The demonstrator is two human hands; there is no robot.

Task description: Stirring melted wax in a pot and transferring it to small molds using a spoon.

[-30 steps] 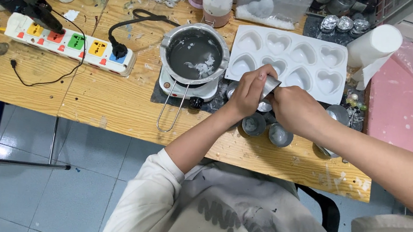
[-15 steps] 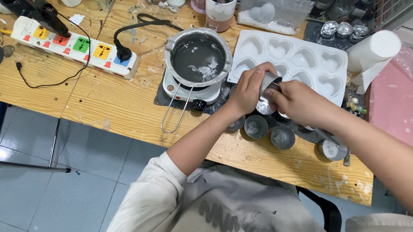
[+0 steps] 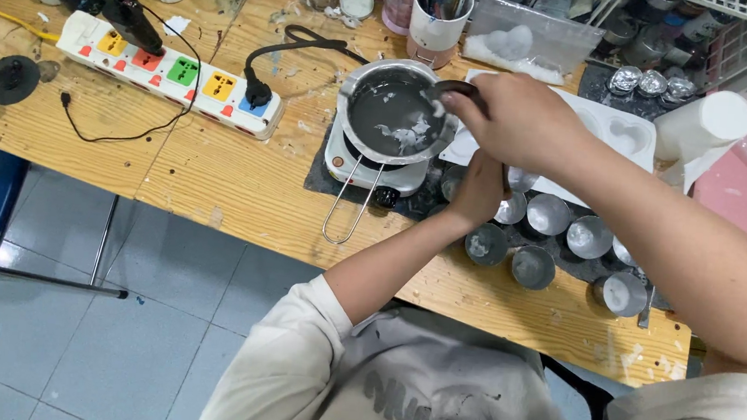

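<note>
Over the grey pot (image 3: 395, 113), right hand (image 3: 516, 119) grips a spoon (image 3: 450, 88); left hand's (image 3: 481, 188) grip unclear.

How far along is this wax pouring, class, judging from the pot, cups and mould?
Done: the pot sits on the small hotplate, holding grey liquid with pale lumps. In hand: the right hand reaches over the pot rim; the left hand is among the metal cups. Left: the heart mould cavities look unfilled.

Seven metal cups (image 3: 533, 266), one pot (image 3: 395, 113)
</note>
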